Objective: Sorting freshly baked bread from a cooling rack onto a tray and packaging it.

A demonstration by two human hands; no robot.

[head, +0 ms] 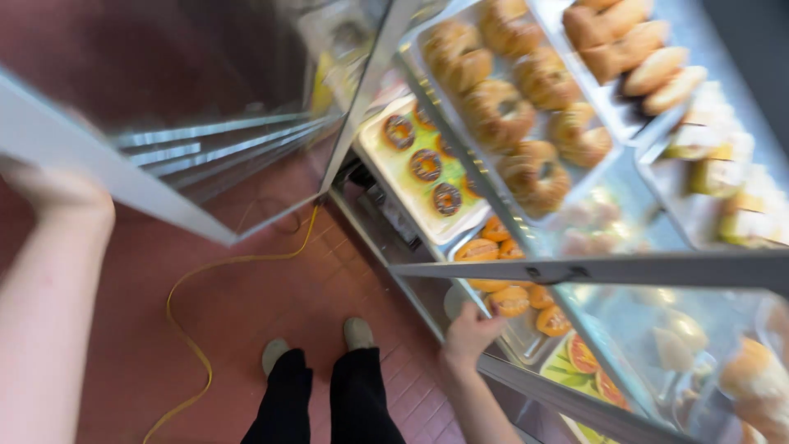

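Observation:
I look down into a glass-fronted pastry case. My left hand (pixel 57 193) is raised at the far left, against the metal edge of the open glass door (pixel 205 107); the frame hides its fingers. My right hand (pixel 468 333) grips the near rim of a metal tray (pixel 518 339) on a low shelf. Several orange-glazed pastries (pixel 509 300) lie in that tray. The view is blurred by motion.
Above are a tray (pixel 394 177) of chocolate-topped ring doughnuts, a tray of brown ring breads (pixel 509 107) and long rolls (pixel 633 41). A second glass door (pixel 592 270) crosses at the right. A yellow cable (pixel 197 279) runs over the red tile floor by my shoes (pixel 357 333).

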